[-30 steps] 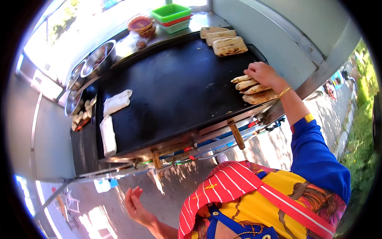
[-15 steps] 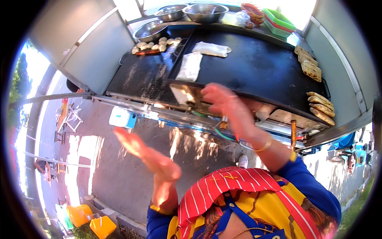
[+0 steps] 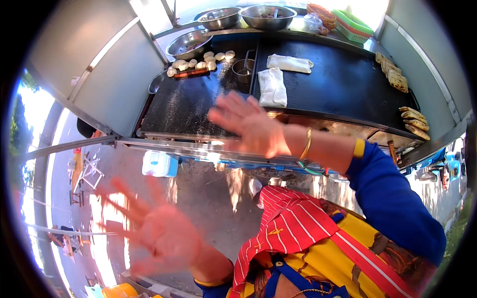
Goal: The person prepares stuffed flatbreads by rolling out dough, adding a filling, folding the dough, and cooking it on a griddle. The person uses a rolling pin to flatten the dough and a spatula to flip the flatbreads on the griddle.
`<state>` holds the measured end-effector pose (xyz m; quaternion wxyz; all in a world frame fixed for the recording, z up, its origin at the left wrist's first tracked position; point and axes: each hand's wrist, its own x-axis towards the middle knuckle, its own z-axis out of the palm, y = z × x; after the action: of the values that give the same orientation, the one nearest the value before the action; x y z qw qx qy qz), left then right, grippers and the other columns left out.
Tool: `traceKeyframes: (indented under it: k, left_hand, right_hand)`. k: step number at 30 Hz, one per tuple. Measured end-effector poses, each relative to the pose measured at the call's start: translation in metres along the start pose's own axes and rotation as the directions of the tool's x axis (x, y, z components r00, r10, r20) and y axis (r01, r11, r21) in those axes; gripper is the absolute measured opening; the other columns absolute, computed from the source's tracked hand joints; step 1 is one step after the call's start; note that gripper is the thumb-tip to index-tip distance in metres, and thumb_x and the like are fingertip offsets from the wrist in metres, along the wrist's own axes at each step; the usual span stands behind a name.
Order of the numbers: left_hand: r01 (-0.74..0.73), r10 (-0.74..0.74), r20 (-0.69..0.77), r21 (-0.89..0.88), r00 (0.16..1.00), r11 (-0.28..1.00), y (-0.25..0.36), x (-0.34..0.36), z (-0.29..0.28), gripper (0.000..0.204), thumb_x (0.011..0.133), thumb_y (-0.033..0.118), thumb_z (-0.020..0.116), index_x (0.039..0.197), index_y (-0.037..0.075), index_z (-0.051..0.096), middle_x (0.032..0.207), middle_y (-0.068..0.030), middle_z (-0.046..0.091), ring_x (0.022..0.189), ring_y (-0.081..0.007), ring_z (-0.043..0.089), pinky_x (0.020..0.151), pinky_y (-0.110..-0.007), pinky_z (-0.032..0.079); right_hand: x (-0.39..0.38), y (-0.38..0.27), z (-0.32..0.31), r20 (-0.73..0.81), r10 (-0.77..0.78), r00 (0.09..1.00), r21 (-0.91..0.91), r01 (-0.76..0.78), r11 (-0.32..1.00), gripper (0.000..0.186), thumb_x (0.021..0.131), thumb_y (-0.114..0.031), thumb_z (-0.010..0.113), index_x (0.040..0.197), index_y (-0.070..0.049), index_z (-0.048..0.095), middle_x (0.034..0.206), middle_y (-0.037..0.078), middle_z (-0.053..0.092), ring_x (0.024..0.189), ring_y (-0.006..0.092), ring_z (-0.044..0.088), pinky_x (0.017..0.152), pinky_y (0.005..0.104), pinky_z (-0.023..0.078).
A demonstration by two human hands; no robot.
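My left hand (image 3: 161, 233) is held out over the ground at the lower left. Its fingers are spread and smeared by motion, and nothing is in it. My right hand (image 3: 253, 126) reaches across the front edge of the floured black work surface (image 3: 171, 107), fingers apart and holding nothing. Closest to it on the black griddle (image 3: 338, 84) lies a folded white dough sheet (image 3: 272, 88). A second folded dough sheet (image 3: 289, 63) lies just behind. Left of them sits a small metal pot (image 3: 242, 75) with a handle sticking up.
Behind a reddish rolling pin (image 3: 192, 73) lie several dough balls (image 3: 201, 64). Steel bowls (image 3: 268, 19) and a green basket (image 3: 354, 25) stand at the back. Browned flatbreads (image 3: 397, 80) line the griddle's right end. A white-and-blue box (image 3: 160, 164) stands on the ground.
My right hand has moved left, from the griddle's front toward the floured surface. The left hand has dropped lower, its fingers now spread. The view has shifted, showing the pot more fully.
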<state>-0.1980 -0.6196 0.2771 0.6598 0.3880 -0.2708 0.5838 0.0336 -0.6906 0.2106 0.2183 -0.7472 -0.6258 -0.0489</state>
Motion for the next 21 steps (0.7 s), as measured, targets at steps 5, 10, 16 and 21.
traceKeyframes:
  k: [5, 10, 16, 21]
  left_hand:
    - [-0.49, 0.002, 0.534, 0.774, 0.846, 0.4, 0.003, 0.046, -0.099, 0.083, 0.096, 0.075, 0.016, 0.16, 0.022, 0.018, 0.164, -0.0152, 0.019, 0.15, -0.0414, 0.018, 0.118, -0.064, 0.009]
    - [0.013, -0.498, 0.086, 0.981, 0.863, 0.193, -0.069, 0.076, -0.177, 0.08, 0.099, 0.069, 0.025, 0.155, 0.013, 0.033, 0.154, -0.0188, 0.041, 0.142, -0.0396, 0.038, 0.117, -0.058, 0.025]
    - [0.425, -0.61, -0.211, 0.876, 0.764, 0.229, -0.144, 0.106, -0.259, 0.077, 0.103, 0.056, 0.038, 0.151, -0.004, 0.033, 0.141, -0.0258, 0.053, 0.132, -0.0339, 0.051, 0.111, -0.045, 0.037]
    - [0.599, -0.693, -0.277, 0.751, 0.666, 0.276, -0.186, 0.122, -0.313, 0.069, 0.105, 0.052, 0.036, 0.149, -0.001, 0.035, 0.136, -0.0196, 0.059, 0.125, -0.029, 0.057, 0.106, -0.039, 0.041]
  right_hand:
    - [0.054, 0.19, -0.04, -0.455, 0.655, 0.603, 0.283, -0.599, 0.749, 0.084, 0.098, -0.066, 0.039, 0.156, -0.006, 0.027, 0.163, 0.025, 0.017, 0.152, 0.0423, 0.01, 0.121, 0.0528, 0.014]
    - [0.075, 0.284, -0.029, -0.283, 0.959, 0.023, 0.341, -0.932, 0.123, 0.093, 0.091, -0.072, 0.045, 0.152, -0.003, 0.031, 0.157, 0.024, 0.028, 0.147, 0.0417, 0.023, 0.118, 0.0537, 0.021]
    - [0.095, 0.32, -0.014, -0.423, 0.889, -0.178, 0.173, -0.978, -0.113, 0.098, 0.091, -0.074, 0.042, 0.156, -0.005, 0.018, 0.162, 0.025, 0.013, 0.152, 0.0397, 0.008, 0.119, 0.0567, 0.013]
    - [0.117, 0.322, 0.002, -0.454, 0.862, -0.226, 0.12, -0.974, -0.192, 0.096, 0.092, -0.068, 0.046, 0.155, 0.0, 0.021, 0.161, 0.026, 0.015, 0.151, 0.0405, 0.01, 0.119, 0.0549, 0.014]
